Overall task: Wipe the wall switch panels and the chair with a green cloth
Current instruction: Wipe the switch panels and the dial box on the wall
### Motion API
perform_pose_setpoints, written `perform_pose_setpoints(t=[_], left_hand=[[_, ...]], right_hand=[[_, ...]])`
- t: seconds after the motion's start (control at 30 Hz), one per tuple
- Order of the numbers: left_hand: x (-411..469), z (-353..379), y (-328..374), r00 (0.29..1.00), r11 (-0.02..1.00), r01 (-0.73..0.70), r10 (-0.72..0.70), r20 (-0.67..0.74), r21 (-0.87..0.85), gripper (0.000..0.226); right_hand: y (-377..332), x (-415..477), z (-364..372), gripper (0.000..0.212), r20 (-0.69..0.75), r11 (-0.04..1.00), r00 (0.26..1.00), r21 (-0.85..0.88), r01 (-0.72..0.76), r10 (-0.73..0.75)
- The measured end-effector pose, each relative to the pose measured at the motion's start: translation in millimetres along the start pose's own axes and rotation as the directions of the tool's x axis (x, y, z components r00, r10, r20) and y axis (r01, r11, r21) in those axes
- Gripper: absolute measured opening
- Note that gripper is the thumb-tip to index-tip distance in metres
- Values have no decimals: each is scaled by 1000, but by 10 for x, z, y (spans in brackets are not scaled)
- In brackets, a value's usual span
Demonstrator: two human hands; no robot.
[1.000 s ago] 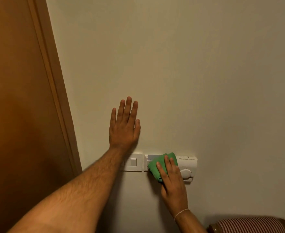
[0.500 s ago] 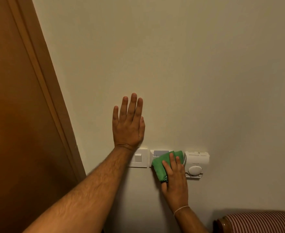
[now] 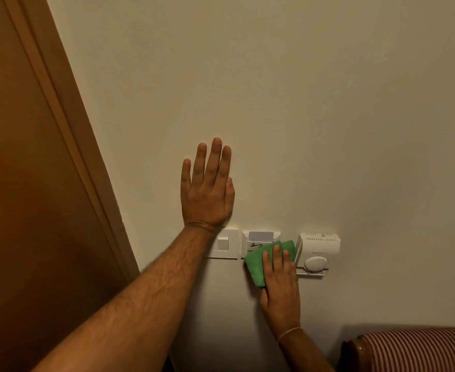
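Three white panels are sitting in a row on the wall [image 3: 301,116] — a switch [image 3: 227,243], a card holder [image 3: 259,238], a thermostat [image 3: 318,252]. The right hand [image 3: 281,281] is pressing one green cloth [image 3: 261,260] against the card holder, its fingers [image 3: 276,255] lying flat over it; the left hand [image 3: 207,196] is resting spread open on the wall. One striped chair [image 3: 419,349] is standing at lower right.

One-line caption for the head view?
Right hand presses green cloth on middle wall panel; left hand flat on wall.

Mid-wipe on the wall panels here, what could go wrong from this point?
1. The green cloth under the right hand is rubbing the card holder panel; it could snag and pull out the card.
2. It sits right beside the thermostat; a wider stroke might turn its dial.
3. The left forearm crosses the light switch and could press it.
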State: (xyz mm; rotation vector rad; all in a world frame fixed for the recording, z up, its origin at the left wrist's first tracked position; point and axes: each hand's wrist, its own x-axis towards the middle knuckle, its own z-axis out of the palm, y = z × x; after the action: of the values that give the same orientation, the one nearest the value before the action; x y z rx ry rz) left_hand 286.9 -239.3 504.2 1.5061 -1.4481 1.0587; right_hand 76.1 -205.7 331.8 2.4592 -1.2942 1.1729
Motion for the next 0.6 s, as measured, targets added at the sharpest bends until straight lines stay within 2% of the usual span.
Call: perform_pose_setpoints(t=[0.1,0.2,0.43,0.6], left_hand=[[-7,2,2,1000,1000,0,0,-4,-4,82],[-85,28,3,1000,1000,6,-6,5,-5,82],[-117,46,-10,1000,1000,9,-9,19,1,83],[-111,37,-8,1000,1000,8,-8,16,13,83]], right_hand=[[-35,74,-17,80,-21,998,999,61,-35,37],[-81,102,-4,77,-36,993,997,100,-69,73],[10,47,50,89,-34,998,999,62,23,-21],[-115,81,55,68,-73,990,996,134,-41,52]])
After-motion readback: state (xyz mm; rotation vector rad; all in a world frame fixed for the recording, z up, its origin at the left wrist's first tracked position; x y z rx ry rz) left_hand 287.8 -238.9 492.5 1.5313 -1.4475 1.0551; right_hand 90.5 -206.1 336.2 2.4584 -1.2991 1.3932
